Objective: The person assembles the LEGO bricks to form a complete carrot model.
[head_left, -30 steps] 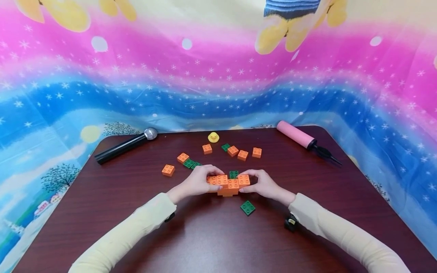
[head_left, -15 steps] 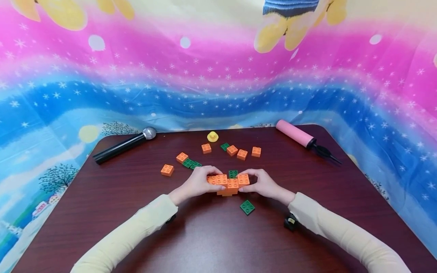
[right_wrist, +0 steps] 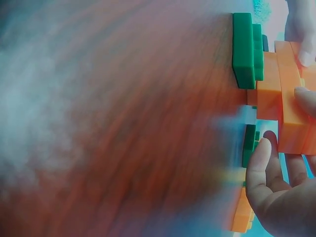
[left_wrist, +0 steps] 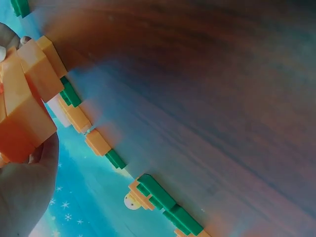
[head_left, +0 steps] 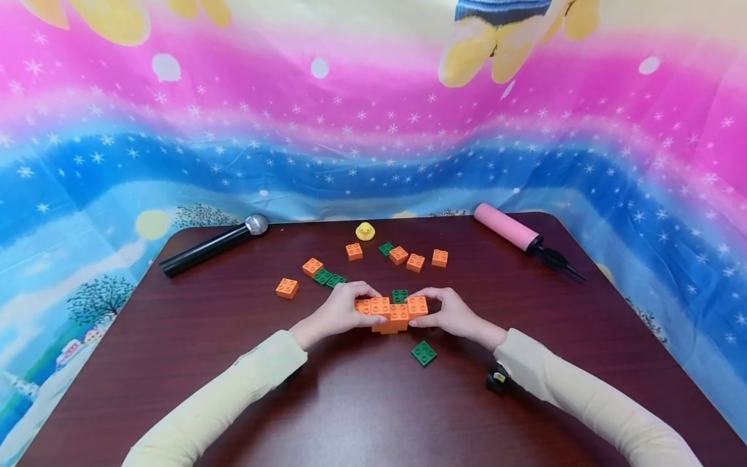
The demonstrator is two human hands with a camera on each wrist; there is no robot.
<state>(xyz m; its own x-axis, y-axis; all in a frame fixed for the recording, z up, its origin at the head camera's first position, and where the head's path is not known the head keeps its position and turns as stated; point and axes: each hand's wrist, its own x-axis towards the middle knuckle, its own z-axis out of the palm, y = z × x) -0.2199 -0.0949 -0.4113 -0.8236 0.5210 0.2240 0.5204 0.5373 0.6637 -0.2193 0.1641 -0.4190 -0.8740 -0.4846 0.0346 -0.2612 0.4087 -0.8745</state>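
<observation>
Near the middle of the table, an assembly of orange toy building bricks (head_left: pixel 399 314) stands between both hands, wider at its top than at its base. My left hand (head_left: pixel 341 310) grips its left end, thumb along the front and fingers behind. On the right end, my right hand (head_left: pixel 452 315) pinches the top right orange brick (head_left: pixel 417 305) between thumb and fingers. In the right wrist view the stacked layers (right_wrist: pixel 292 106) narrow toward the table. Just behind the assembly lies a green brick (head_left: pixel 399 296); another green brick (head_left: pixel 424 353) lies in front of it, to the right.
Several loose orange bricks (head_left: pixel 286 288) and green bricks (head_left: pixel 323 277) lie scattered farther back. A yellow rubber duck (head_left: pixel 365 231) sits at the far edge. A black microphone (head_left: pixel 214 246) lies back left, a pink hand pump (head_left: pixel 508 228) back right. A printed cloth (head_left: pixel 373 155) hangs behind the table.
</observation>
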